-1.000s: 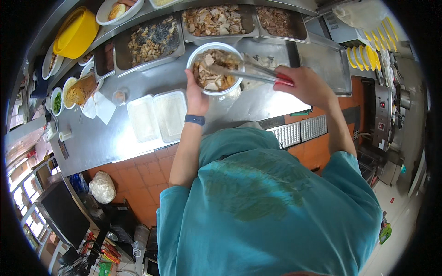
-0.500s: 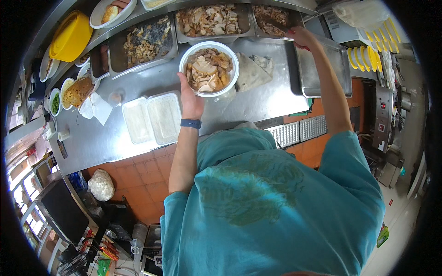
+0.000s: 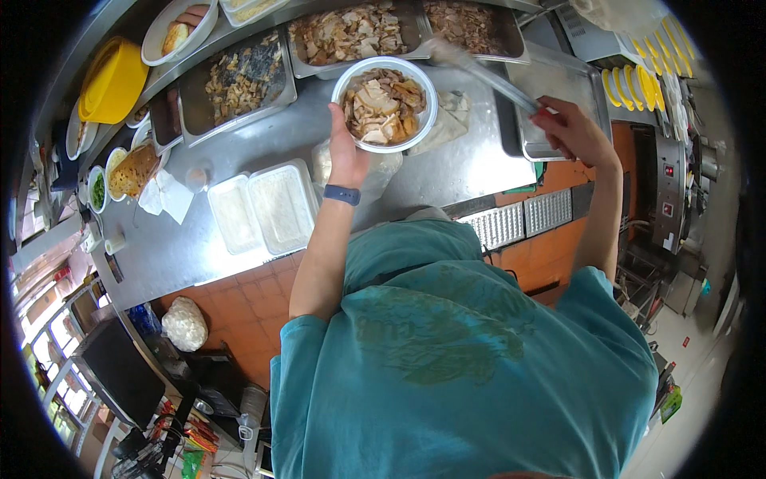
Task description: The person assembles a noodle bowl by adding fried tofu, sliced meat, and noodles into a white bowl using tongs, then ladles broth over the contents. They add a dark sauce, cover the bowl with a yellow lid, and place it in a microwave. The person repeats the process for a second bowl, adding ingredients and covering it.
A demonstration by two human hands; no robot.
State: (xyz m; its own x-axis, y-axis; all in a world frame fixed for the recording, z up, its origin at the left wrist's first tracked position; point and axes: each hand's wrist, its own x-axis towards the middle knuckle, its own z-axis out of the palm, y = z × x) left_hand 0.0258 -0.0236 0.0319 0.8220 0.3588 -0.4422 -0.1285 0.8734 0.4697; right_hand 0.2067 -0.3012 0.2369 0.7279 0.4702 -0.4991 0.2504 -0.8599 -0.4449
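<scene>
My left hand (image 3: pixel 349 156) grips a round white bowl (image 3: pixel 432 120) from its left side, the thumb along the rim. Sliced meat (image 3: pixel 379 104) fills the bowl. To the right, my right hand (image 3: pixel 576 136) is closed on a long metal serving utensil (image 3: pixel 511 92) with a red handle. Its far end is smeared by motion and looks brownish, in front of a steel pan of chopped dark meat (image 3: pixel 459 28). Left of that pan is a larger pan of pale chopped meat (image 3: pixel 347 33). A folded cloth (image 3: pixel 447 120) lies beside the bowl.
Two lidded rectangular containers (image 3: pixel 259 209) sit on the steel counter (image 3: pixel 163 247). A steel tray (image 3: pixel 554 80) stands at the right. On the left are a yellow bowl (image 3: pixel 113 80), a bowl of chopped greens (image 3: pixel 97 191) and a brown food item (image 3: pixel 136 172) by white paper (image 3: pixel 165 195).
My right hand has drawn back from the dark meat pan toward me and to the right, lifting the utensil out. The bowl in my left hand has shifted slightly right and away.
</scene>
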